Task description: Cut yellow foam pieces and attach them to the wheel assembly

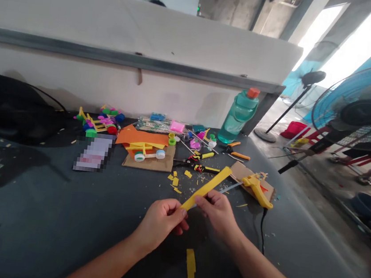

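Note:
Over the dark table (96,218), my left hand (162,221) pinches the lower end of a flat yellow strip (212,183) between thumb and fingers. My right hand (220,212) is closed on the same strip a little higher up, its thumb lying on the face. The strip slants up to the right, and its far end is free. Closer to me, a second yellow strip (191,271) with a notched edge lies on the table. Beyond my hands are small yellow scraps (175,181). Right of them, a yellow glue gun (256,188) rests on cardboard.
A toy frame with white wheels (150,153) sits on orange sheets and cardboard (165,163). Pliers (191,163), orange-handled cutters (237,153), colourful wheeled pieces (98,122) and a green bottle (238,118) stand farther back. The glue gun's cord (262,230) crosses the right side.

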Demonstrator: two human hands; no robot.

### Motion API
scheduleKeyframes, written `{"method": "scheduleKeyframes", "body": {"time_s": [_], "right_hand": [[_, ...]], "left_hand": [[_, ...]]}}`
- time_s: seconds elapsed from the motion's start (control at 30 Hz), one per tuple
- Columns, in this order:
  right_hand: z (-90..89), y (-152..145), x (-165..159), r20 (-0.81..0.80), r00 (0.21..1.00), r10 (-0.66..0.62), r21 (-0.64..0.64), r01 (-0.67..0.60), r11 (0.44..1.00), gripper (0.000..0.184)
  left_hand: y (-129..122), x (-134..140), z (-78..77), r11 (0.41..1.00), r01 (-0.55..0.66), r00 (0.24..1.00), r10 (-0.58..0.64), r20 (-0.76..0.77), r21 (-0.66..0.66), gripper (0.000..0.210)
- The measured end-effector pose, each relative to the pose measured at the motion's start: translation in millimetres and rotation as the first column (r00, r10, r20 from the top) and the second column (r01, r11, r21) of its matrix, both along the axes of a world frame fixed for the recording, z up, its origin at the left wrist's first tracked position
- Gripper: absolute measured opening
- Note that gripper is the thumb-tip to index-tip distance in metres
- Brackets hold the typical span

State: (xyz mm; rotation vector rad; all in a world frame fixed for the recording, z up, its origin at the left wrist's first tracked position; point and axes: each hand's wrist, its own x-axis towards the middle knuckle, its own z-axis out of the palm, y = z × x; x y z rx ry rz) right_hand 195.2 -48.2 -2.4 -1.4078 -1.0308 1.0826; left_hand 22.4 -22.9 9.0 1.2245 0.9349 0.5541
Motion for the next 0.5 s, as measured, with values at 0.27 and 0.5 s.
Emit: {"method": "scheduleKeyframes", "body": {"time_s": [0.27, 0.5], "right_hand": [[2.7, 6, 16, -0.037, 0.993, -0.117, 0.070, 0.119, 0.990, 0.026], [1.8, 7, 13, -0.040, 0.993, -0.109, 0.107, 0.113, 0.988, 0.029]], "left_hand": [[1, -2, 3.9, 1.000, -0.026, 1.000, 0.026, 0.015, 0.008, 0.019], [4, -3, 0.4, 0.999, -0.049, 0.996, 0.047, 0.079, 0.012, 0.024]]}}
